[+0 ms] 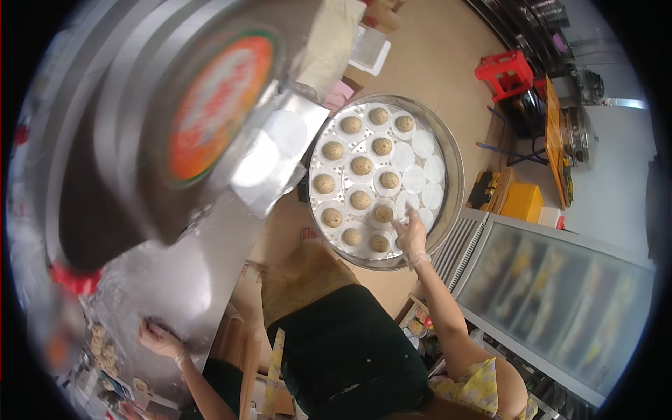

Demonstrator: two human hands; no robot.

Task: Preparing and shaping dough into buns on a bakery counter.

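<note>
Round Balls (pixel 361 166) Sit in a Big Round Tray (pixel 455 171)

The tray is shiny metal with little holes in its bottom, and it is in the middle of the view. Thirteen light brown balls show in it. Each ball sits on its own thin white circle. More white circles (pixel 414 178) lie bare on the right side of the tray, and some of them overlap.

The right hand (pixel 413 236) reaches over the lower right part of the tray. It has a clear glove on. The fingers of this grip are apart, and nothing shows between them. The thumb is just beside one ball, and a pointing finger is over a bare circle.

The left hand (pixel 161 341) is well apart from the tray, low on the left, over a shiny metal worktop (pixel 178 273). Its fingers are curled. I cannot tell if that grip has something in it. Some pale lumps (pixel 103 350) are near it, by the left edge.

A big, blurry metal machine (pixel 119 133) with an orange and red sticker (pixel 220 108) fills the top left. A dark green apron (pixel 350 343) is below the tray. On the right are a red stool (pixel 505 75), a yellow box (pixel 522 203) and a cabinet with a cloudy glass door (pixel 553 287).
</note>
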